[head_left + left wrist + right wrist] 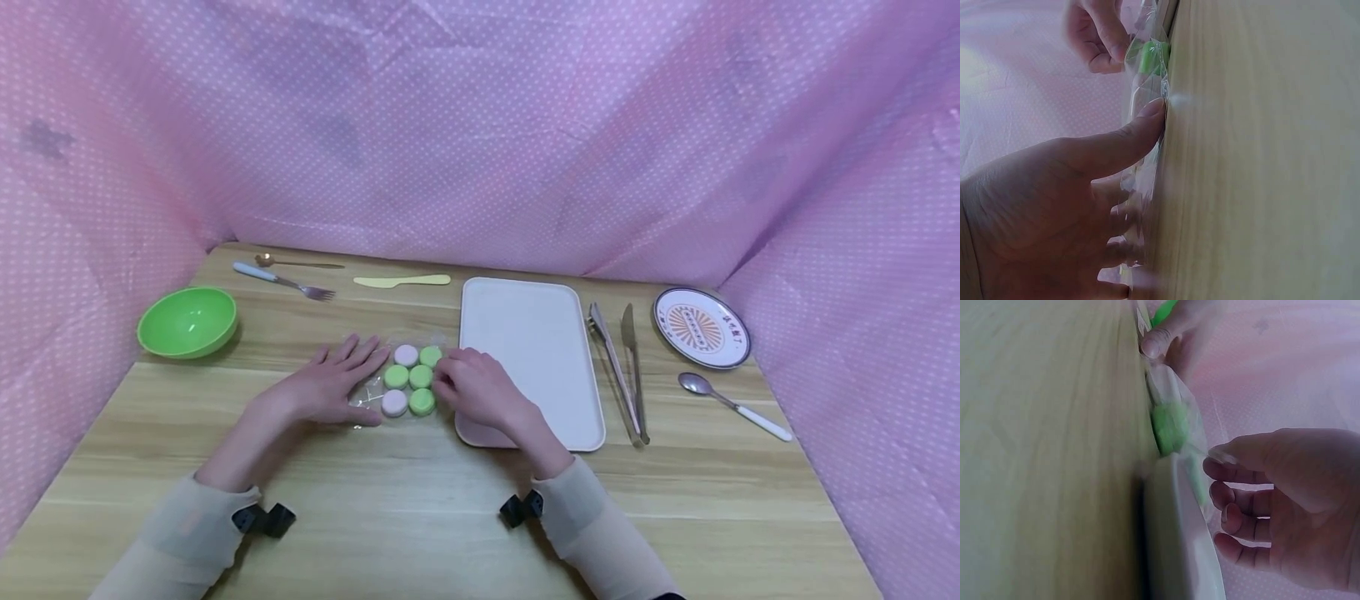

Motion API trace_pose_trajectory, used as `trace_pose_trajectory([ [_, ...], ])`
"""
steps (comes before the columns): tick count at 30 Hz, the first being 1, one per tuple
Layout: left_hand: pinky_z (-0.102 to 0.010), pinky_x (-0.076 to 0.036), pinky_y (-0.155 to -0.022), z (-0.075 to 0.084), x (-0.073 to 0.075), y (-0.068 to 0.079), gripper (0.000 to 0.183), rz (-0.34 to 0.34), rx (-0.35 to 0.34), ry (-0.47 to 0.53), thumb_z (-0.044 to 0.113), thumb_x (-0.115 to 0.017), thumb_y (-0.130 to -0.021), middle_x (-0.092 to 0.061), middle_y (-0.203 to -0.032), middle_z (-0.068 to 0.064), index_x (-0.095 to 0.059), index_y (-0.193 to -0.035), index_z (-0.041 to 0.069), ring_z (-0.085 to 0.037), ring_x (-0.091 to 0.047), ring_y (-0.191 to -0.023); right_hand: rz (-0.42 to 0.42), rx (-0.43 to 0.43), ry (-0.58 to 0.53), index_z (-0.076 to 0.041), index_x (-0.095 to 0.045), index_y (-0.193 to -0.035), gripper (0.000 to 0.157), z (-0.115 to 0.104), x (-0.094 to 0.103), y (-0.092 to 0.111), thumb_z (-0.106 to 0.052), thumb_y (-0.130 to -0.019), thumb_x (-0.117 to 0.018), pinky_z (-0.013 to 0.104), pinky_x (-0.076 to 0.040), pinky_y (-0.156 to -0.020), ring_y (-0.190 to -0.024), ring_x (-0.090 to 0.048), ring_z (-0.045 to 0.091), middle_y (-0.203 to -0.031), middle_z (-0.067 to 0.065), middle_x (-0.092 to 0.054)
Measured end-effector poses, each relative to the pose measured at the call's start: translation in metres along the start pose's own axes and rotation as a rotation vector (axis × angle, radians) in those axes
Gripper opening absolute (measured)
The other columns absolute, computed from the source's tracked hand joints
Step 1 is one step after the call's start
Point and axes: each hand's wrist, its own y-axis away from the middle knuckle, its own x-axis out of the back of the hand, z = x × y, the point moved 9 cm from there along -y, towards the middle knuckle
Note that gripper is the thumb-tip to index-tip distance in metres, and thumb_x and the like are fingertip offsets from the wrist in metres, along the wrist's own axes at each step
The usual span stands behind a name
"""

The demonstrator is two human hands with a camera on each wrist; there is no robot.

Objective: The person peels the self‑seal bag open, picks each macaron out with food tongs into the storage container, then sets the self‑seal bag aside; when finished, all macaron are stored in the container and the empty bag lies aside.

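While pinching the clear bag of macarons, just left of the white tray, between thumb and forefinger of the right hand, presses the left hand, with fingers spread apart, on the bag's side farther from the tray, probably to steady it.

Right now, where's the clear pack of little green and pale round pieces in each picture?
Head: the clear pack lies left of and below centre, between the left hand and the right hand.
Left wrist: the pack is an edge-on strip, upper middle, beside the wooden table.
Right wrist: above centre, between the left hand and the white tray.
Shared landmark: the left hand.
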Motion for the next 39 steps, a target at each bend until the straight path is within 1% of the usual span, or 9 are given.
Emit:
trace_pose_trajectory([
  [3, -0.067, -0.006, -0.112, 0.000, 0.001, 0.001, 0.100, 0.007, -0.002, -0.002, 0.067, -0.060, -0.077, -0.003, -0.161, -0.009, -0.013, -0.152, 0.021, -0.041, 0.001, -0.146, -0.009, -0.020, -0.006, -0.024, -0.065, -0.081, 0.013, 0.003, 0.002, 0.001, -0.022, -0.090, -0.055, 0.027, -0.046, -0.067, -0.076, -0.054, 0.008, -0.079, -0.012, -0.058],
  [8, -0.068, -0.006, -0.111, 0.002, 0.003, 0.003, 0.099, 0.008, -0.005, 0.001, 0.066, -0.060, -0.078, -0.004, -0.160, -0.010, -0.013, -0.152, 0.020, -0.042, 0.000, -0.145, -0.025, -0.037, -0.019, -0.024, -0.063, -0.080, 0.012, 0.007, 0.002, 0.002, -0.023, -0.090, -0.056, 0.024, -0.043, -0.064, -0.073, -0.052, 0.008, -0.078, -0.011, -0.057],
  [15, -0.068, -0.006, -0.111, 0.001, 0.002, 0.002, 0.100, 0.006, 0.001, -0.009, 0.068, -0.059, -0.077, -0.004, -0.160, -0.010, -0.013, -0.152, 0.020, -0.042, -0.001, -0.145, -0.017, -0.026, -0.009, -0.023, -0.065, -0.081, 0.015, 0.005, -0.001, -0.005, -0.031, -0.092, -0.057, 0.025, -0.044, -0.065, -0.073, -0.053, 0.007, -0.077, -0.011, -0.058],
  [22, -0.067, -0.007, -0.112, 0.001, 0.000, 0.001, 0.100, 0.006, 0.000, -0.009, 0.068, -0.060, -0.077, -0.003, -0.161, -0.009, -0.013, -0.152, 0.021, -0.041, -0.001, -0.146, -0.014, -0.021, -0.005, -0.023, -0.064, -0.079, 0.015, 0.006, -0.002, -0.010, -0.025, -0.092, -0.055, 0.026, -0.043, -0.064, -0.072, -0.053, 0.009, -0.077, -0.010, -0.058],
  [29, -0.067, -0.007, -0.111, 0.000, 0.001, 0.001, 0.099, 0.011, 0.002, -0.010, 0.066, -0.060, -0.077, -0.003, -0.161, -0.009, -0.012, -0.152, 0.022, -0.041, 0.000, -0.146, -0.005, -0.050, -0.013, -0.024, -0.060, -0.076, 0.014, 0.016, -0.001, -0.008, -0.025, -0.090, -0.056, 0.025, -0.040, -0.059, -0.069, -0.050, 0.009, -0.074, -0.009, -0.054],
  [35, -0.068, -0.005, -0.111, -0.001, -0.001, 0.000, 0.100, 0.003, 0.000, -0.011, 0.067, -0.060, -0.077, -0.002, -0.161, -0.009, -0.011, -0.152, 0.022, -0.041, 0.001, -0.146, -0.015, -0.061, -0.011, -0.025, -0.054, -0.072, 0.019, 0.020, 0.000, -0.006, -0.025, -0.091, -0.056, 0.024, -0.037, -0.057, -0.067, -0.048, 0.010, -0.070, -0.008, -0.051],
  [39, -0.067, -0.006, -0.112, -0.003, -0.003, -0.001, 0.101, 0.011, 0.001, -0.015, 0.069, -0.060, -0.076, -0.002, -0.161, -0.008, -0.012, -0.152, 0.023, -0.041, 0.001, -0.146, -0.020, -0.071, -0.005, -0.024, -0.054, -0.072, 0.019, 0.021, 0.001, -0.004, -0.026, -0.091, -0.056, 0.024, -0.037, -0.056, -0.067, -0.048, 0.010, -0.070, -0.007, -0.052],
])
